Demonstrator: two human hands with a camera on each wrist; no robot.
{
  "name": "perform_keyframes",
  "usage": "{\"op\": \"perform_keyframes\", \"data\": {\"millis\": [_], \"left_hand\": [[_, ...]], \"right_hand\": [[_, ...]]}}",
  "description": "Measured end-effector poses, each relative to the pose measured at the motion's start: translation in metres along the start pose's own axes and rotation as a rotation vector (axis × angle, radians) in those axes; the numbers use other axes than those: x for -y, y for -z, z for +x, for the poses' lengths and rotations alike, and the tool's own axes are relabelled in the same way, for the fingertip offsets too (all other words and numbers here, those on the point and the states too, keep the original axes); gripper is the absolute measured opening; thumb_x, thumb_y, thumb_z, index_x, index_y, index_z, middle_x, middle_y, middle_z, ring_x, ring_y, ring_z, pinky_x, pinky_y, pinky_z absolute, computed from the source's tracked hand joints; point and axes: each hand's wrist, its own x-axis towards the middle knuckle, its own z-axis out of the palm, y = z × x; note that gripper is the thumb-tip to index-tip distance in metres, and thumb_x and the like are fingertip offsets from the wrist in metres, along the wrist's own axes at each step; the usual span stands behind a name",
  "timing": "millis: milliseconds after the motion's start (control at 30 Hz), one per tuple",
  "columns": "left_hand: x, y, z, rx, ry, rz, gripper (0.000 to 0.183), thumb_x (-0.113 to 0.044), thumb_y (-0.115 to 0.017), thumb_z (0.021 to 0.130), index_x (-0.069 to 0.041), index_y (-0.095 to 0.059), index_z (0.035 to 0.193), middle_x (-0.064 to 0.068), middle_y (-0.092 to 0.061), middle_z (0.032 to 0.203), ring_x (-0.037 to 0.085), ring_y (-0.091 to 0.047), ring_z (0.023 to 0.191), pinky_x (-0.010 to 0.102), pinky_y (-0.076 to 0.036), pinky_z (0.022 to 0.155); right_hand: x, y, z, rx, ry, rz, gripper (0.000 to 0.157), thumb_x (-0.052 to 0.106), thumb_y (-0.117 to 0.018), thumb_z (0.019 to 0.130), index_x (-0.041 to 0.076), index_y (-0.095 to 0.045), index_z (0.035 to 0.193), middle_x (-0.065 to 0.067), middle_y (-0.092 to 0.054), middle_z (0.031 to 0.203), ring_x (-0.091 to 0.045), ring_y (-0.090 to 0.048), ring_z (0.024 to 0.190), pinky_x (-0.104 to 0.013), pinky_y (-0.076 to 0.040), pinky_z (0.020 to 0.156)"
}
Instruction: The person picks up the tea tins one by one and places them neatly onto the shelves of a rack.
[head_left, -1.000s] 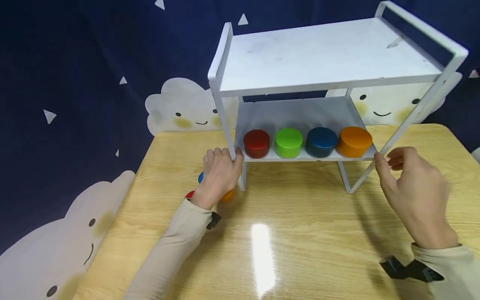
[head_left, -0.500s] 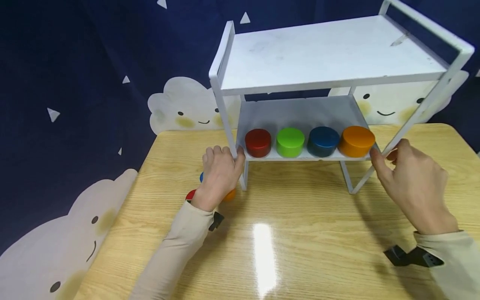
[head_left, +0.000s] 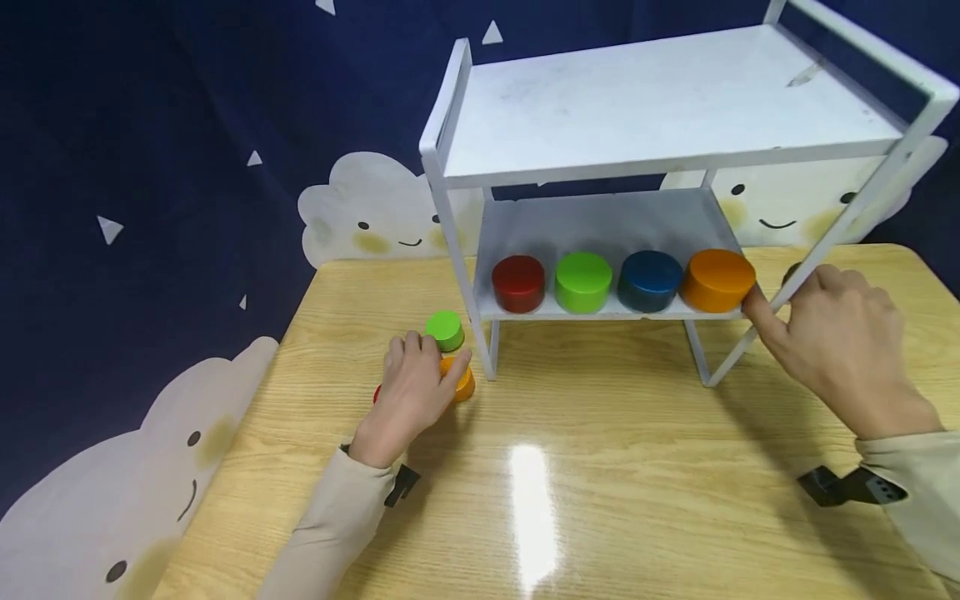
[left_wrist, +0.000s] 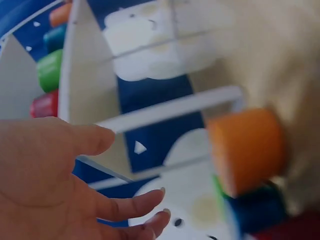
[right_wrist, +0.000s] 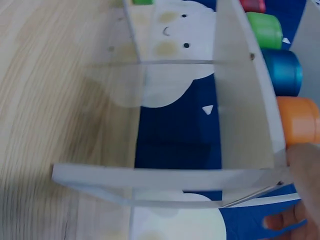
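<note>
A white two-tier rack [head_left: 675, 108] stands on the table. Along its lower shelf sit a red cylinder [head_left: 518, 284], a green cylinder [head_left: 583, 282], a blue cylinder [head_left: 650, 282] and an orange cylinder [head_left: 717, 281]. My right hand [head_left: 847, 350] grips the rack's right front post, its thumb by the shelf corner near the orange cylinder. Left of the rack, my left hand [head_left: 411, 392] hovers with relaxed fingers over smaller cylinders: green [head_left: 446, 331], orange [head_left: 461, 381] and red, partly hidden. A small blue one [left_wrist: 257, 207] shows in the left wrist view. No object is in that hand.
The wooden table [head_left: 615, 483] extends in front of the rack. Behind hangs a dark blue curtain [head_left: 172, 100] with white triangles and smiling clouds. The rack's thin left leg [head_left: 486, 354] stands close to the small cylinders.
My left hand has let go of the rack's left post and moved down and left over the small cylinders, uncovering the green one. My right hand has taken hold of the right post.
</note>
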Motion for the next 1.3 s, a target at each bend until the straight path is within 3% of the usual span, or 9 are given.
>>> {"op": "perform_keyframes", "data": {"millis": [133,233,367,533,667,867,1300], "left_hand": [[0.021,-0.010,-0.010,0.017,0.053,0.023,0.047,-0.041,-0.052,0.098,0.006,-0.051,0.094,0.018,-0.043,0.091,0.036,-0.036,0.087,0.042,-0.033,0.076],[0.035,-0.016,-0.017,0.028,0.101,0.005,0.048,-0.042,-0.055,0.096,0.006,-0.052,0.095,0.023,-0.044,0.100,0.038,-0.036,0.095,0.045,-0.033,0.079],[0.050,-0.022,-0.024,0.046,0.146,-0.038,0.060,-0.046,-0.055,0.095,0.010,-0.051,0.113,0.028,-0.042,0.123,0.043,-0.033,0.113,0.052,-0.031,0.092],[0.067,-0.031,-0.030,0.111,0.179,-0.068,0.077,-0.046,-0.061,0.092,0.013,-0.037,0.134,0.029,-0.036,0.136,0.043,-0.032,0.124,0.055,-0.028,0.101],[0.074,-0.039,-0.032,0.136,0.212,-0.110,0.082,-0.036,-0.071,0.087,0.012,-0.030,0.140,0.029,-0.039,0.137,0.043,-0.037,0.122,0.054,-0.033,0.102],[0.079,-0.041,-0.033,0.066,0.190,-0.163,0.069,-0.016,-0.075,0.084,0.014,-0.038,0.133,0.030,-0.052,0.121,0.042,-0.052,0.108,0.050,-0.047,0.091],[0.079,-0.038,-0.033,0.037,0.231,-0.218,0.069,-0.017,-0.077,0.083,0.014,-0.039,0.131,0.030,-0.057,0.118,0.039,-0.059,0.101,0.047,-0.051,0.086]], "right_hand": [[-0.004,-0.002,0.003,0.063,0.000,0.031,0.058,0.048,-0.038,0.098,0.004,-0.044,0.061,-0.014,-0.039,0.064,-0.034,-0.040,0.054,-0.040,-0.028,0.043],[-0.006,-0.005,0.004,0.065,0.000,0.072,0.054,0.045,-0.037,0.098,0.007,-0.042,0.061,-0.013,-0.037,0.063,-0.034,-0.040,0.053,-0.039,-0.027,0.043],[-0.009,-0.009,0.005,0.050,0.021,0.110,0.051,0.042,-0.037,0.099,0.008,-0.041,0.060,-0.011,-0.036,0.058,-0.032,-0.040,0.049,-0.039,-0.025,0.040],[-0.013,-0.013,0.006,0.043,0.049,0.144,0.048,0.040,-0.039,0.099,0.008,-0.043,0.062,-0.011,-0.037,0.055,-0.032,-0.040,0.045,-0.038,-0.024,0.038],[-0.013,-0.017,0.006,0.024,0.063,0.165,0.046,0.038,-0.039,0.099,0.008,-0.045,0.065,-0.011,-0.036,0.055,-0.032,-0.039,0.044,-0.038,-0.023,0.039],[-0.013,-0.017,0.006,0.021,0.048,0.184,0.046,0.036,-0.040,0.098,0.009,-0.042,0.061,-0.010,-0.036,0.055,-0.033,-0.041,0.048,-0.038,-0.024,0.040],[-0.012,-0.021,0.007,0.005,0.054,0.247,0.049,0.036,-0.040,0.098,0.009,-0.043,0.057,-0.008,-0.039,0.053,-0.037,-0.047,0.056,-0.040,-0.029,0.043]]}}
